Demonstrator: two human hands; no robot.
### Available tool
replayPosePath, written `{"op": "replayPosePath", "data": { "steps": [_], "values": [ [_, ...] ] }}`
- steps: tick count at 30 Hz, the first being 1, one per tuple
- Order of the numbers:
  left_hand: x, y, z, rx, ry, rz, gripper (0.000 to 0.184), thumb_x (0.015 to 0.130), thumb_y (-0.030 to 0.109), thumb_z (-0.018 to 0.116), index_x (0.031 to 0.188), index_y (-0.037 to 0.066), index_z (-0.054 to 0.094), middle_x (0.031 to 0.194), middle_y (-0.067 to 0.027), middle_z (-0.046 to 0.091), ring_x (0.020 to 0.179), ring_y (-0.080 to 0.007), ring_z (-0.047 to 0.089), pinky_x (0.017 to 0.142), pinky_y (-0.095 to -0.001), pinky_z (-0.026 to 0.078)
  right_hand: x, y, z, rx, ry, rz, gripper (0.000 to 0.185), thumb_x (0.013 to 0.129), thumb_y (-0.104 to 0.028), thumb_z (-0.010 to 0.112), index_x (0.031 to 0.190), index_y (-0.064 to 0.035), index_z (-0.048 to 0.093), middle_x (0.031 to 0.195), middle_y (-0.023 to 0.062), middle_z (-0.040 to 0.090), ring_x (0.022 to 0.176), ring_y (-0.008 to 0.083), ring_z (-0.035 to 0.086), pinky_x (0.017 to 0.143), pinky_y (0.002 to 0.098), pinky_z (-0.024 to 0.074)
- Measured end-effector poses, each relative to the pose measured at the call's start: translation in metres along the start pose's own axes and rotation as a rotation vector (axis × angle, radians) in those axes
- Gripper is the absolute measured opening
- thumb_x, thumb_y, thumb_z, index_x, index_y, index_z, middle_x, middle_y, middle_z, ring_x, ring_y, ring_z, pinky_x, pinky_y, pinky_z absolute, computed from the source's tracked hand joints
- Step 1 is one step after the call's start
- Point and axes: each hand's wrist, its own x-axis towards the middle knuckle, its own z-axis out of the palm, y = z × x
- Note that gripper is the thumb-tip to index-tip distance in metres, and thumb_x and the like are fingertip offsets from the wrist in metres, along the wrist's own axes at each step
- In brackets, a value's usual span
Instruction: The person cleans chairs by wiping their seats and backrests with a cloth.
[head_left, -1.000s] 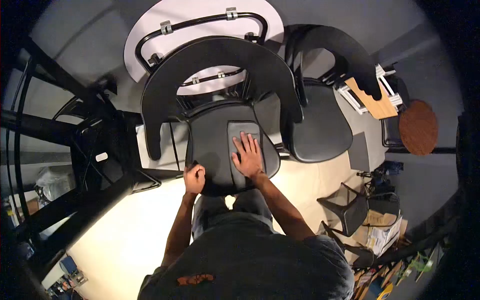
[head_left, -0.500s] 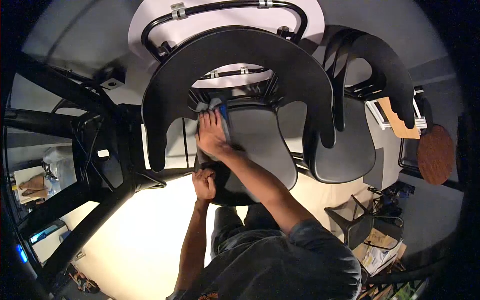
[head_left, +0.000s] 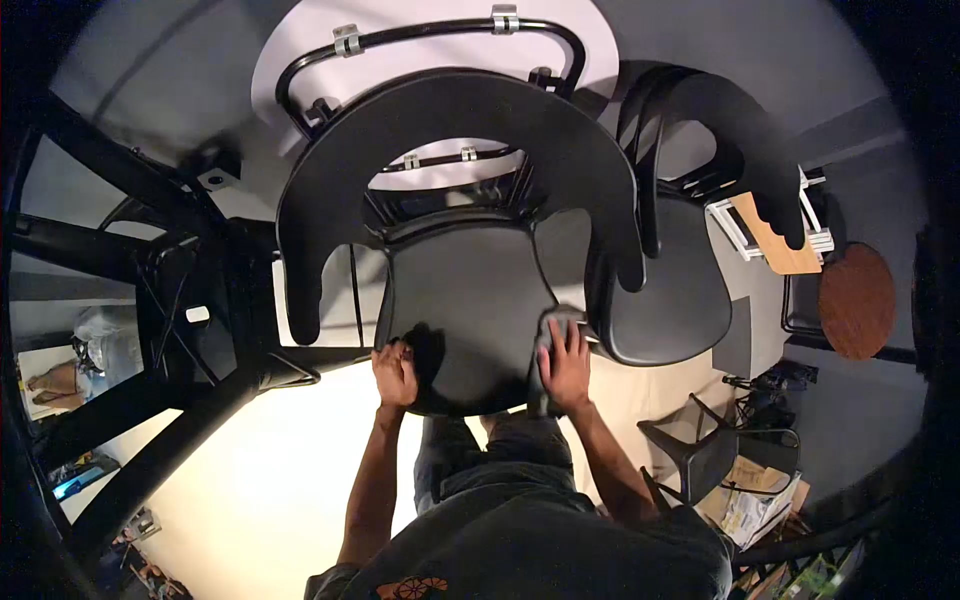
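Observation:
In front of me stands a black chair with a wide curved backrest (head_left: 455, 110) and a smooth dark seat (head_left: 470, 290). My left hand (head_left: 395, 375) is curled around the seat's front left edge. A dark grey cloth (head_left: 545, 335) lies under my right hand (head_left: 567, 368), which presses it against the seat's front right edge. Part of the cloth hangs down beside the seat.
A second black chair (head_left: 670, 290), with stacked backrests behind it, stands close on the right. Beyond are a wooden folding piece (head_left: 775, 235) and a round brown stool top (head_left: 857, 300). Black frames (head_left: 215, 290) rise at left. A white round tabletop (head_left: 590, 50) leans behind.
My right hand has moved with the cloth from the seat's back left to its front right edge. My left hand stays at the front left edge.

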Motion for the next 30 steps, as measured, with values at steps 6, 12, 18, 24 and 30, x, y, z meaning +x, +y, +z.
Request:
{"op": "replayPosePath", "data": {
  "steps": [6,12,18,24,30],
  "values": [
    [-0.005,-0.014,0.011,0.159,0.021,0.045,0.014,0.092,0.01,0.052,0.098,0.006,0.063,0.085,-0.0159,0.064,0.077,-0.0391,0.054,0.08,-0.0468,0.04,0.045,-0.009,0.001,-0.088,0.043,-0.103,0.066,0.104,-0.035,0.058,0.166,-0.0187,0.042,0.153,0.0281,0.048,0.112,0.0448,0.059,0.094,0.0504,0.0524],
    [0.001,-0.004,0.005,0.227,-0.004,0.116,0.014,0.094,0.011,0.052,0.1,0.006,0.063,0.086,-0.0155,0.064,0.079,-0.0394,0.056,0.081,-0.0479,0.04,0.174,-0.049,0.028,0.057,0.088,0.056,0.069,0.106,-0.036,0.057,0.169,-0.018,0.036,0.149,0.0271,0.05,0.104,0.0488,0.065,0.088,0.053,0.0575],
    [0.001,-0.006,0.006,0.193,-0.073,0.094,0.016,0.095,0.012,0.051,0.102,0.006,0.064,0.093,-0.0154,0.066,0.084,-0.0398,0.058,0.083,-0.0482,0.041,0.113,-0.039,-0.037,0.125,-0.316,0.218,0.066,0.11,-0.038,0.052,0.17,-0.0206,0.032,0.152,0.0262,0.051,0.122,0.0424,0.063,0.102,0.0527,0.0528],
    [-0.002,-0.008,0.005,0.23,-0.037,0.082,0.015,0.095,0.012,0.052,0.101,0.006,0.064,0.091,-0.0142,0.065,0.082,-0.0389,0.058,0.082,-0.0476,0.041,-0.03,-0.025,-0.007,-0.08,0.14,-0.058,0.062,0.104,-0.037,0.058,0.163,-0.0223,0.048,0.169,0.0254,0.037,0.149,0.0473,0.043,0.124,0.0569,0.0333],
    [-0.002,-0.016,0.011,0.283,-0.023,0.119,0.014,0.094,0.011,0.052,0.101,0.004,0.063,0.09,-0.0151,0.064,0.081,-0.039,0.057,0.08,-0.0479,0.041,0.043,-0.006,0.001,0.04,0.099,-0.187,0.067,0.098,-0.034,0.062,0.162,-0.0208,0.049,0.17,0.0283,0.034,0.15,0.0488,0.041,0.124,0.0585,0.0324]
  ]
}}
